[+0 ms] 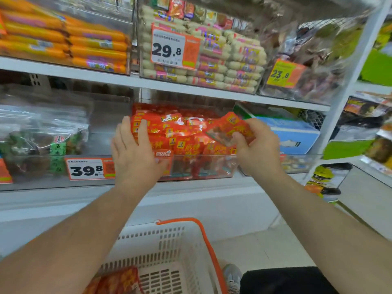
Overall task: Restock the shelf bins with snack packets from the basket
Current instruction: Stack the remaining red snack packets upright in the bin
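The clear bin (191, 166) on the lower shelf (63, 187) is already heaped with red snack packets (180, 132), piled to its front rim and above, so most of the restocking of this bin looks done. The left hand (135, 151) lies flat, fingers straight, pressing on the left side of the pile, its grip released and holding nothing. The right hand (257, 145) has its grip curled round a few more red packets (231, 128), held just above the right end of the heap and not yet let go. Below, the white basket (169, 251) with the orange handle stands on the floor; at least one red packet (118, 281) lies in its near corner, so some stock is left to move. How much more the basket holds is hidden by the left arm.
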The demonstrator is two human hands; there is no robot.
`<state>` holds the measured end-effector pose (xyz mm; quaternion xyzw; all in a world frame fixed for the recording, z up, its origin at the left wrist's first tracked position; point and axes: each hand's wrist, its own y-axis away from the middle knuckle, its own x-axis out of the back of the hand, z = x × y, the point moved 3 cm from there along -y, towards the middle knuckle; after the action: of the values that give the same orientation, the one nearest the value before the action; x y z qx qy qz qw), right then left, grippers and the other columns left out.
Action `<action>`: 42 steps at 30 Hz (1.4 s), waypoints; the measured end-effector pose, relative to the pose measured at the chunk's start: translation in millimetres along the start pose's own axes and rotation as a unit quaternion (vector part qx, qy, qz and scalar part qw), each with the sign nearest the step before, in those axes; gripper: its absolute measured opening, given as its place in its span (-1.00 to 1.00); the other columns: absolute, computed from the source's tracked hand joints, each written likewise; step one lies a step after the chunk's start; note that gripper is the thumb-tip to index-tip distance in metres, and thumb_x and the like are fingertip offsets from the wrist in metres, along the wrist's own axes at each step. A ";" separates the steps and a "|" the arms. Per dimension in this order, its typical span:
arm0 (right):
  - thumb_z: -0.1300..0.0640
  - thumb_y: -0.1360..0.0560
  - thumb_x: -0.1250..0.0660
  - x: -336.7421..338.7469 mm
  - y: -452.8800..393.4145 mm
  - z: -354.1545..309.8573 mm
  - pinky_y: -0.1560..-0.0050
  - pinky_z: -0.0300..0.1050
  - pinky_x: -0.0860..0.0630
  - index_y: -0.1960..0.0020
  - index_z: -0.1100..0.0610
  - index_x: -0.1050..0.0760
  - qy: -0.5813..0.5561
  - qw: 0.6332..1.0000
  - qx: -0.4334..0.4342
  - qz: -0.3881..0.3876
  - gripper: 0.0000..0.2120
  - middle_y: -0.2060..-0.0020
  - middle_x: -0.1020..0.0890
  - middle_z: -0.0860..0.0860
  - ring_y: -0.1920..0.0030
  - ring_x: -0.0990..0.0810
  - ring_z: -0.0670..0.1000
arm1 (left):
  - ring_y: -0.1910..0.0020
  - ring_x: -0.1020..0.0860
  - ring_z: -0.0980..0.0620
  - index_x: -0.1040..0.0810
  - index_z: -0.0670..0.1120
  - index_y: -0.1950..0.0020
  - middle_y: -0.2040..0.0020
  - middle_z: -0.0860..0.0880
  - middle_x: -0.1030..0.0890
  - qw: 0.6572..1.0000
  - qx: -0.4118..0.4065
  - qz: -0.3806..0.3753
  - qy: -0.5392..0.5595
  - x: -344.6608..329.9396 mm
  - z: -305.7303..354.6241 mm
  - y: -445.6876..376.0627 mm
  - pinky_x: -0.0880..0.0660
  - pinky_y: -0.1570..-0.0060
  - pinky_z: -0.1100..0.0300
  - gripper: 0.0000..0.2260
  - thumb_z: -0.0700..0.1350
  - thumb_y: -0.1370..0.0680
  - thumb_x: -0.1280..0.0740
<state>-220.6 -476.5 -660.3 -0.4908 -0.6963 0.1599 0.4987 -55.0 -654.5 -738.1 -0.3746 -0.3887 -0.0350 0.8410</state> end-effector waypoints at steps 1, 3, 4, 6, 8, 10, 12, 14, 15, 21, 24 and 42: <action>0.25 -0.49 -0.37 3.9 -6.2 7.0 0.08 -0.06 -0.43 -0.03 0.18 -0.56 0.002 1.000 -0.002 0.017 -0.88 0.16 -0.55 0.01 0.10 -0.55 0.14 | -0.49 -0.10 -0.32 -0.09 -0.14 -0.55 -0.54 -0.30 -0.07 1.000 0.005 -0.013 -0.003 -2.4 -4.2 -4.3 -0.06 -0.44 -0.21 0.00 0.23 -0.31 -0.53; 0.24 -0.51 -0.34 7.9 -17.0 20.8 0.12 -0.10 -0.35 -0.03 0.18 -0.55 0.030 0.999 -0.016 0.025 -0.89 0.12 -0.57 0.07 0.07 -0.53 0.16 | -0.44 -0.23 -0.33 -0.01 -0.12 -0.56 -0.55 -0.27 -0.06 0.997 0.032 -0.068 -0.022 -7.8 -13.3 -7.3 -0.19 -0.41 -0.21 0.06 0.24 -0.30 -0.54; 0.23 -0.52 -0.34 7.6 -20.4 27.1 0.11 -0.12 -0.32 -0.05 0.18 -0.54 0.050 0.998 -0.022 0.020 -0.89 0.08 -0.58 0.09 0.05 -0.52 0.16 | -0.39 -0.31 -0.34 0.01 -0.12 -0.57 -0.55 -0.26 -0.06 0.994 0.037 -0.093 -0.043 -10.2 -16.6 -5.6 -0.26 -0.37 -0.20 0.07 0.23 -0.30 -0.54; 0.21 -0.54 -0.32 3.6 -25.1 37.4 0.11 -0.12 -0.30 -0.07 0.19 -0.53 0.080 0.996 -0.028 0.006 -0.88 0.03 -0.57 0.12 0.02 -0.51 0.16 | -0.28 -0.43 -0.35 -0.03 -0.16 -0.56 -0.54 -0.27 -0.08 0.992 0.018 -0.102 -0.076 -13.5 -20.4 -0.4 -0.33 -0.27 -0.19 0.06 0.18 -0.30 -0.57; 0.20 -0.55 -0.31 -2.5 -28.9 44.4 0.11 -0.11 -0.31 -0.07 0.17 -0.52 0.092 0.995 -0.039 -0.008 -0.89 0.03 -0.56 0.10 0.01 -0.50 0.15 | -0.23 -0.47 -0.36 -0.06 -0.19 -0.55 -0.54 -0.27 -0.11 0.992 0.005 -0.091 -0.089 -13.1 -21.4 1.2 -0.35 -0.23 -0.18 0.04 0.14 -0.29 -0.58; 0.18 -0.55 -0.31 -9.2 -32.5 51.5 0.06 -0.06 -0.41 -0.09 0.14 -0.53 0.102 0.992 -0.069 -0.033 -0.87 0.02 -0.57 0.09 0.00 -0.52 0.16 | -0.25 -0.47 -0.32 -0.03 -0.17 -0.55 -0.55 -0.24 -0.08 0.991 0.013 -0.097 -0.094 -11.9 -21.7 0.1 -0.35 -0.25 -0.16 0.03 0.15 -0.31 -0.57; 0.17 -0.56 -0.31 -15.4 -33.3 58.6 0.03 0.02 -0.49 -0.08 0.14 -0.53 0.116 0.988 -0.087 -0.056 -0.88 0.04 -0.58 0.10 0.01 -0.53 0.17 | -0.27 -0.46 -0.30 0.00 -0.16 -0.54 -0.55 -0.23 -0.06 0.990 0.010 -0.097 -0.100 -10.9 -20.1 0.4 -0.34 -0.27 -0.14 0.02 0.17 -0.34 -0.54; 0.15 -0.56 -0.29 -20.4 -33.0 63.3 0.04 0.04 -0.50 -0.07 0.14 -0.52 0.138 0.984 -0.087 -0.066 -0.89 0.04 -0.58 0.11 0.04 -0.53 0.17 | -0.28 -0.45 -0.29 0.03 -0.15 -0.54 -0.55 -0.22 -0.04 0.990 0.008 -0.097 -0.106 -10.7 -18.6 1.7 -0.33 -0.29 -0.12 0.01 0.19 -0.36 -0.52; 0.15 -0.57 -0.29 -22.8 -33.8 64.9 0.07 0.03 -0.48 -0.06 0.15 -0.51 0.149 0.983 -0.081 -0.069 -0.89 0.04 -0.57 0.11 0.06 -0.51 0.16 | -0.28 -0.45 -0.28 0.04 -0.15 -0.55 -0.56 -0.22 -0.03 0.990 0.009 -0.097 -0.107 -11.1 -18.7 1.9 -0.33 -0.29 -0.12 0.00 0.19 -0.37 -0.51; 0.18 -0.55 -0.28 -36.7 -49.7 68.1 0.15 -0.03 -0.38 0.10 0.13 -0.42 0.265 0.949 -0.047 -0.164 -0.93 0.20 -0.54 0.08 0.11 -0.51 0.18 | -0.29 -0.43 -0.29 0.06 -0.13 -0.55 -0.56 -0.21 -0.02 0.989 0.013 -0.098 -0.111 -13.0 -19.2 1.7 -0.32 -0.30 -0.13 0.01 0.21 -0.37 -0.50; 0.17 -0.53 -0.30 -45.6 -56.0 67.3 0.09 -0.03 -0.36 0.10 0.08 -0.41 0.331 0.919 -0.021 -0.213 -0.93 0.23 -0.50 0.05 0.06 -0.55 0.19 | -0.31 -0.42 -0.29 0.06 -0.13 -0.54 -0.56 -0.21 -0.01 0.988 0.013 -0.101 -0.116 -13.1 -19.6 1.6 -0.31 -0.31 -0.13 0.00 0.21 -0.38 -0.49; 0.03 -0.41 -0.39 -65.8 -42.1 50.7 -0.23 0.05 -0.25 -0.21 -0.01 -0.55 0.305 0.918 0.103 -0.230 -0.64 -0.13 -0.53 0.01 -0.18 -0.41 0.09 | -0.35 -0.39 -0.27 0.08 -0.11 -0.56 -0.58 -0.21 0.04 0.987 0.018 -0.111 -0.119 -11.8 -19.1 2.9 -0.26 -0.36 -0.10 0.00 0.24 -0.40 -0.47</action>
<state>-284.4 -538.0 -688.5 -0.2883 -0.5836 -0.0462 0.7578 -50.2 -667.8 -755.9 -0.3156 -0.5256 -0.0764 0.7863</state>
